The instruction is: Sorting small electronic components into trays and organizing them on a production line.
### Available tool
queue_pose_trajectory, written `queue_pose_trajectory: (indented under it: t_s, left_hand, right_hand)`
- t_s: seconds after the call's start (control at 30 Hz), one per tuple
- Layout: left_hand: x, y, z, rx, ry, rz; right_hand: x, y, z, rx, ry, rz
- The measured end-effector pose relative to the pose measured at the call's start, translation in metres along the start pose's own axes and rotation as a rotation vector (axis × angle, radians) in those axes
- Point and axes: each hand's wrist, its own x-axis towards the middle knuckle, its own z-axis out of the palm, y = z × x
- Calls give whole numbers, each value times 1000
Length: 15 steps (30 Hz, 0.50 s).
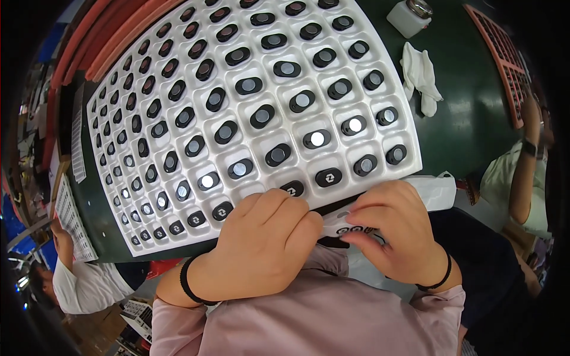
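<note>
A large white moulded tray (249, 188) with many square pockets lies in front of me. Small black oval pieces (277, 155) sit in the pockets, most with a round silvery disc on top. Several along the near edge, such as one black oval piece (329, 177), carry a pale mark instead. Over the tray's near edge, my left hand (261, 243) is closed, fingers curled, on the left end of a pale label strip (333, 224) with small dark round marks. My right hand (398, 231) pinches that strip's right side between thumb and fingers. The left thumb is hidden.
A white bottle with a metal top (409, 18) and a crumpled white cloth (420, 77) lie right of the tray on the green table (463, 101). An orange tray (499, 59) stands far right. Orange trays (98, 44) are stacked far left. Co-workers sit on both sides.
</note>
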Motion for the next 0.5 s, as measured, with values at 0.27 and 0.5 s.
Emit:
queue_pose_trajectory:
  t_s: [0.27,0.5]
  left_hand:
    - [12,9,-3,-119,-9,-26]
    - [14,3,4,-370,-36,-7]
  right_hand:
    - [-6,-1,-1,-49,29,32]
    - [-3,-7,-1,11,43,57]
